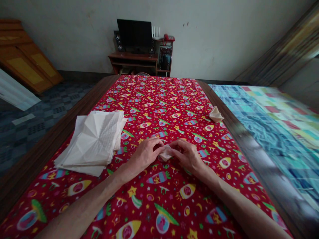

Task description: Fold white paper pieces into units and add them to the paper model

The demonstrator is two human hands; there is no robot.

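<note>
A small folded piece of white paper [166,154] is pinched between my two hands, low over the red patterned cloth [161,186]. My left hand [147,150] grips its left side with thumb and fingers. On the opposite side, my right hand [187,153] holds the paper the same way. The fingers partly hide its folds. To the left lies a loose stack of white paper sheets [92,141], the top one creased in a star of fold lines. Farther off at the right edge of the cloth sits a small folded paper shape [216,114].
Dark wooden edging [239,139] borders the cloth on both sides. A bed with a blue checked cover [264,122] adjoins the right side. Against the far wall stand a monitor [135,36] on a desk [134,57] and a red telephone [169,38]. A wooden cabinet [30,59] is at left.
</note>
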